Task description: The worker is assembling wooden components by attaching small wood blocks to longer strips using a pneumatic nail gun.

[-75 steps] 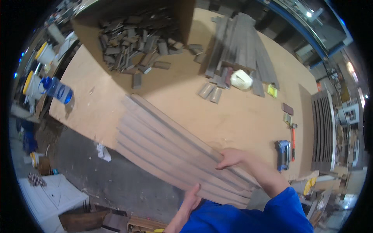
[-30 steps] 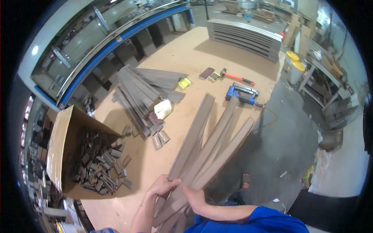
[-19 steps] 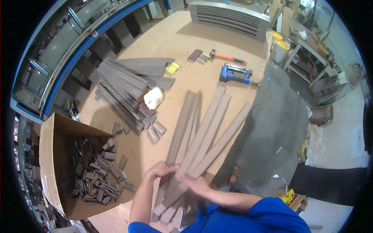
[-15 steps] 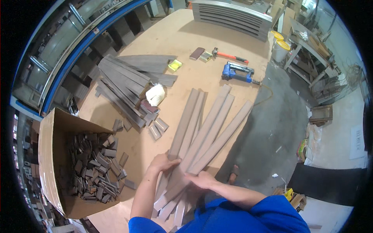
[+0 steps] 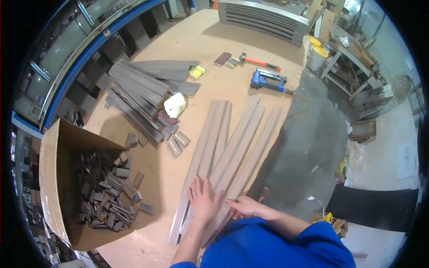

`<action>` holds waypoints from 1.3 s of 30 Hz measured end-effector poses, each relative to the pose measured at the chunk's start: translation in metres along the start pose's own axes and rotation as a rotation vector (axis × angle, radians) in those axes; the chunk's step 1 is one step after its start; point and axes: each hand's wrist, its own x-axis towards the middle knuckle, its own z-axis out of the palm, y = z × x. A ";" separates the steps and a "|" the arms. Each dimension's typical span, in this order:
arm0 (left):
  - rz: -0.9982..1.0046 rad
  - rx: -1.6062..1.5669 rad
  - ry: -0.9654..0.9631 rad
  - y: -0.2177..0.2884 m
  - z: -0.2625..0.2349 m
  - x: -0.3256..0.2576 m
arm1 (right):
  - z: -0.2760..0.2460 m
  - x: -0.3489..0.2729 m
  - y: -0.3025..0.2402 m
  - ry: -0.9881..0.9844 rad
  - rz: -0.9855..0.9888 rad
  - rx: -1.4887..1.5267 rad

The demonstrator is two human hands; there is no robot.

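Several long grey-brown wooden slats point(image 5: 208, 140) lie lengthwise before me, some overlapping. My left hand point(image 5: 203, 199) rests flat on the left slats near their close end, fingers apart and holding nothing. At the right edge of the bundle, my right hand point(image 5: 246, 207) has its fingers curled against the rightmost slat point(image 5: 261, 149), gripping its side near the close end. Part of that grip is hidden by the hand itself. My blue sleeves and torso cover the nearest slat ends on the right.
An open cardboard box point(image 5: 50, 178) of small wood offcuts point(image 5: 111, 196) stands left. Beyond lie more dark slats point(image 5: 138, 82), a white cloth point(image 5: 174, 105), a blue nail gun point(image 5: 268, 81) with a hose, and a hammer point(image 5: 261, 64). A slatted grey panel point(image 5: 263, 22) stands at the table's far end.
My left hand has gone from gripping the slats' left edge to lying flat on top. The slats have shifted closer together and straighter; the rightmost one has swung more upright.
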 end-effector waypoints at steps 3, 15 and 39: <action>-0.027 -0.012 0.021 0.003 0.004 -0.020 | -0.010 0.029 -0.003 -0.208 0.077 -0.061; -0.029 0.138 0.135 0.066 0.043 -0.070 | -0.073 0.003 0.041 0.105 -0.045 0.206; -0.435 0.214 0.128 0.095 0.065 -0.048 | -0.184 0.046 0.005 -0.356 0.312 0.074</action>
